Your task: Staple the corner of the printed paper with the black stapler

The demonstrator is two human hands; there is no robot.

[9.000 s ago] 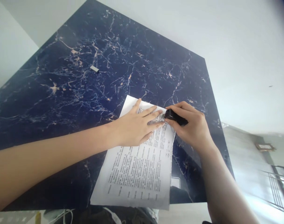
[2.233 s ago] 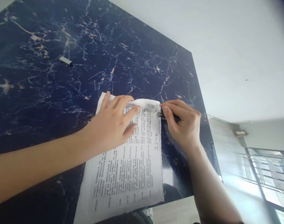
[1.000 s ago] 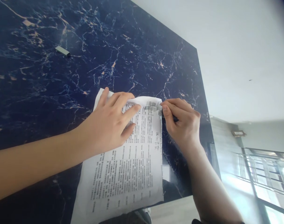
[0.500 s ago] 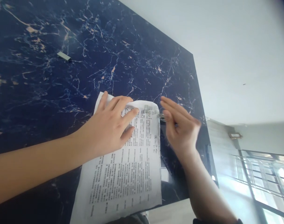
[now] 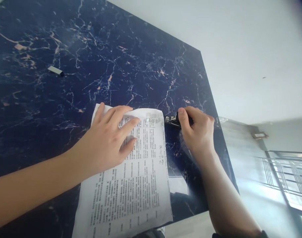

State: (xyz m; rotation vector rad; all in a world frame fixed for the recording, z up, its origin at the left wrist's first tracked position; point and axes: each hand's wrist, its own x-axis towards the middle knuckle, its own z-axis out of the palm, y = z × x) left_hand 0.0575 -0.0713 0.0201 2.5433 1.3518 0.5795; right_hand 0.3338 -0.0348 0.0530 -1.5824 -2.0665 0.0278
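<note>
My left hand (image 5: pixel 111 135) lies spread over the top left of a stack of printed paper (image 5: pixel 131 185), its fingers apart and resting on the sheet. At the paper's upper right edge, my right hand (image 5: pixel 196 130) is closed around a black stapler (image 5: pixel 173 121) with a metal front end. The stapler's nose points left and meets the paper's edge, or nearly so; the hand covers its rear. Handwritten marks stand along the paper's right margin, and its top edge curls up slightly.
A small pale green block or box (image 5: pixel 56 70) lies at the upper left of the dark blue marbled table (image 5: pixel 131 66). The table's right edge runs just beyond my right hand. Past it are a pale floor and a metal railing (image 5: pixel 287 170).
My right hand has gone from fingers held out straight above the stapler to a closed grip around it. My left hand still rests on the paper. The view has shifted slightly.
</note>
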